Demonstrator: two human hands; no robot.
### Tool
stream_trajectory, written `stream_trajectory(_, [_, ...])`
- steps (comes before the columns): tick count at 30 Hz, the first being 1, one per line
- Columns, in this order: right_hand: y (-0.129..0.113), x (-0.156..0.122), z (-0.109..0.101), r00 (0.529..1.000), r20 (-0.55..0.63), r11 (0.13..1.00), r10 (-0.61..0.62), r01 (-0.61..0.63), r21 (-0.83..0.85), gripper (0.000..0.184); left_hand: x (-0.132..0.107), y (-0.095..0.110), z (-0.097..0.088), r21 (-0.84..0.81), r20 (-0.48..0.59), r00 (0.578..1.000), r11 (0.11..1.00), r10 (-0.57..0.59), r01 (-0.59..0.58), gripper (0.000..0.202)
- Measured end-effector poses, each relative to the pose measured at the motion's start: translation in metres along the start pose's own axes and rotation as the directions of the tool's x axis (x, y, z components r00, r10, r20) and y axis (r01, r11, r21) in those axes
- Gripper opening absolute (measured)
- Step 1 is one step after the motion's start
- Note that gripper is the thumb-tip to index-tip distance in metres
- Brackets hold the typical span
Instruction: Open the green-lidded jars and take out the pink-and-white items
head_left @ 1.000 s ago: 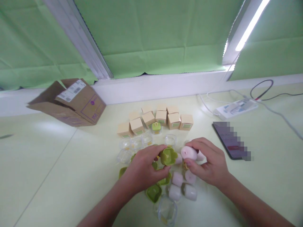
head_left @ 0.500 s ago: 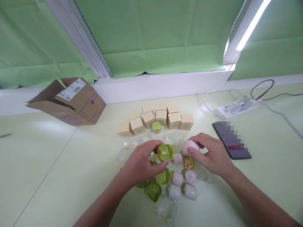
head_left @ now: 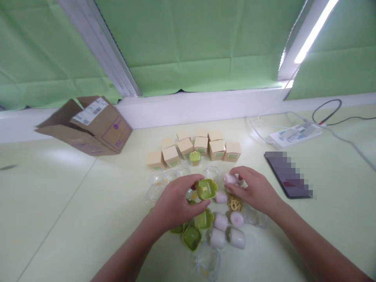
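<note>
My left hand [head_left: 180,201] pinches a small green plastic lid [head_left: 207,189], its hollow side facing me and a pale yellow piece inside. In my right hand [head_left: 252,190] is a pale pink rounded cylinder [head_left: 230,179], gripped between thumb and fingers just right of the lid. Below the hands lie several more pink cylinders [head_left: 221,221] and several green lids [head_left: 192,237]. A little heap of yellow rings [head_left: 235,203] sits under my right hand. Clear plastic containers lie around, one of them [head_left: 208,261] at the front. My left hand partly covers others.
Several small cardboard boxes [head_left: 216,150] stand in rows behind, with a green-lidded clear container [head_left: 195,157] before them. A large open carton [head_left: 96,127] is at the left. A phone [head_left: 286,176] and a power strip [head_left: 295,135] with cables are on the right.
My right hand has moved slightly left with the pink cylinder, which has turned in the fingers. My left hand holds the green lid almost unmoved.
</note>
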State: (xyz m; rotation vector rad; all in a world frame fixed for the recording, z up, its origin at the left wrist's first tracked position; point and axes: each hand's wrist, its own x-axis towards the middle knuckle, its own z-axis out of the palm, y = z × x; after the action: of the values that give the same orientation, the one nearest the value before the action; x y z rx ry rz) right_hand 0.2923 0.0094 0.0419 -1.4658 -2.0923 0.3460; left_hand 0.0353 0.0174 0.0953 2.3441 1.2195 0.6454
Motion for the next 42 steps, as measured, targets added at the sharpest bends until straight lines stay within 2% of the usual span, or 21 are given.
stream_trajectory(6, [-0.002,0.002,0.006,0.995,0.058,0.993,-0.076,0.081,-0.082,0.012,0.0,0.001,0.0,0.003,0.004,1.0,1.0,-0.011,0.011,0.042])
stream_trajectory(16, [-0.002,0.001,0.009,0.986,0.089,0.986,-0.143,0.15,-0.077,0.017,-0.001,0.001,0.0,0.002,0.022,1.0,1.0,-0.006,0.006,0.044])
stream_trajectory(22, [-0.005,0.002,0.003,0.983,0.128,0.986,-0.13,0.141,-0.084,0.023,-0.001,0.002,-0.001,0.01,0.036,0.999,1.0,-0.018,0.018,0.044])
stream_trajectory(28, [-0.005,0.001,0.002,0.973,0.163,0.979,-0.164,0.181,-0.095,0.01,-0.001,0.0,0.001,0.003,0.047,0.999,1.0,-0.014,0.014,0.044])
stream_trajectory(32, [-0.008,0.0,0.0,0.972,0.096,0.971,-0.214,0.222,-0.091,0.012,-0.001,-0.001,0.002,-0.005,0.054,0.998,1.0,-0.013,0.013,0.045])
stream_trajectory(38, [-0.02,-0.005,-0.007,0.947,-0.048,0.948,-0.317,0.318,0.028,0.012,-0.001,0.002,0.003,0.009,0.1,0.995,1.0,-0.007,0.006,0.043])
stream_trajectory(42, [-0.028,-0.007,-0.01,0.935,-0.087,0.933,-0.345,0.351,0.077,0.016,-0.001,0.003,0.005,0.012,0.105,0.994,1.0,0.007,-0.009,0.043])
